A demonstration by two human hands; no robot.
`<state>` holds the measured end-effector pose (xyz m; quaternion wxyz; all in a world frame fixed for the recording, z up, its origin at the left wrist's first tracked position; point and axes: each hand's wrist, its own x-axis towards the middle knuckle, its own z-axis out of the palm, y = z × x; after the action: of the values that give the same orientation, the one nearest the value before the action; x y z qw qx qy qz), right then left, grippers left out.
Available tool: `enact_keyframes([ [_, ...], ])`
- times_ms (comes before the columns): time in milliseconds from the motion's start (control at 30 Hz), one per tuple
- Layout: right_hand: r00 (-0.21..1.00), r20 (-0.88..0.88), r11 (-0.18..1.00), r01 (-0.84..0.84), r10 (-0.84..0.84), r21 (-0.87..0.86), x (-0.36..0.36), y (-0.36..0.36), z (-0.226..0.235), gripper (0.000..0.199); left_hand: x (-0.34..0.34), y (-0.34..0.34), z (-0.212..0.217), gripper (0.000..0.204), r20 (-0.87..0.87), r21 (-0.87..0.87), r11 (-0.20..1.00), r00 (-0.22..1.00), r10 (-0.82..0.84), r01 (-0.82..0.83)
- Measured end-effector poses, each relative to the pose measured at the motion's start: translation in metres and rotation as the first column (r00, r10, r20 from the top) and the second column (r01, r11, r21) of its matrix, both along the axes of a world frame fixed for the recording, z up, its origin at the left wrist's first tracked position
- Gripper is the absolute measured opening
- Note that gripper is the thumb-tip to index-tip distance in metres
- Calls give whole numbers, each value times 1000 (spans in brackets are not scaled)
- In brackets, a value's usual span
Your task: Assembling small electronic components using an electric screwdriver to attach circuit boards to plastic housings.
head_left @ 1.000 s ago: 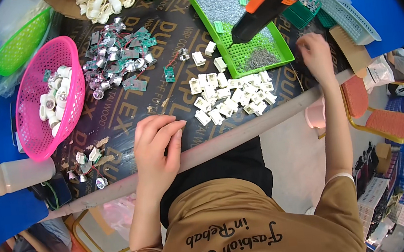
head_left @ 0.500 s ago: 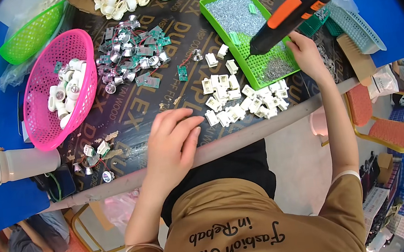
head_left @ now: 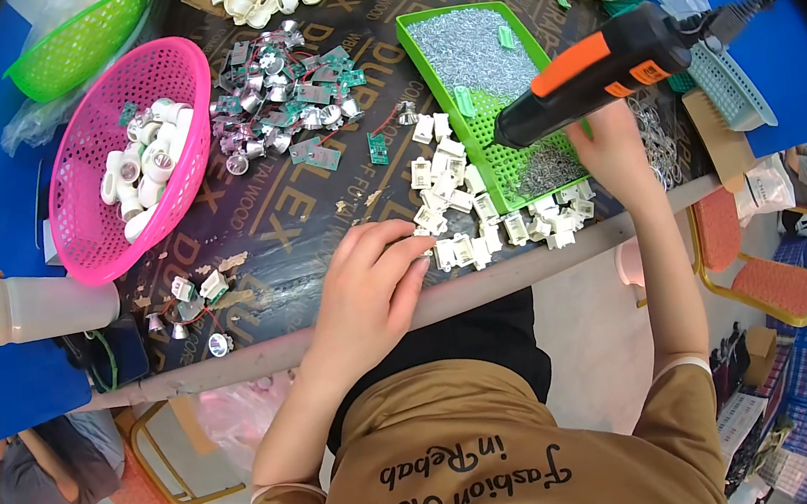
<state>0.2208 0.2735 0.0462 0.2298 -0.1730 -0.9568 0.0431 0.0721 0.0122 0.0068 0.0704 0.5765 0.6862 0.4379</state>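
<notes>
My right hand (head_left: pixel 616 153) grips an orange and black electric screwdriver (head_left: pixel 603 73), its tip pointing left over the green perforated tray (head_left: pixel 425 60) of small screws. My left hand (head_left: pixel 368 292) rests at the table's near edge with fingers curled, its fingertips touching a small white plastic part in the cluster of white parts (head_left: pixel 479 212). That cluster lies between my two hands, just in front of the green tray.
A pink basket (head_left: pixel 90 245) with white sockets stands at left, a green basket (head_left: pixel 81 45) behind it. Small circuit boards with metal caps (head_left: pixel 284 95) lie mid-table. A white bottle (head_left: pixel 38 307) lies at the left edge. Another person (head_left: pixel 44 482) sits lower left; chairs (head_left: pixel 774 277) at right.
My right hand has brought the screwdriver down and toward me over the green tray. My left hand has slid right along the table edge to the white parts.
</notes>
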Motion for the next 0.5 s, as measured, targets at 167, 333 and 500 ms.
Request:
enact_keyframes([
  [167, 983, 157, 969, -55, 94, -239, -17, -7, -3, 24, -2, -3, 0, 14, 59, 22, 1000, 998, 17, -18],
  [333, 986, -166, 924, -58, -6, -378, -22, 19, -20, 11, -2, -4, 2, 16, 74, 50, 998, 997, 28, -32],
  [500, 931, -260, 603, -365, 256, -710, -55, 38, 4, 14, -3, -5, 0, 18, 80, 72, 997, 997, -3, -3],
])
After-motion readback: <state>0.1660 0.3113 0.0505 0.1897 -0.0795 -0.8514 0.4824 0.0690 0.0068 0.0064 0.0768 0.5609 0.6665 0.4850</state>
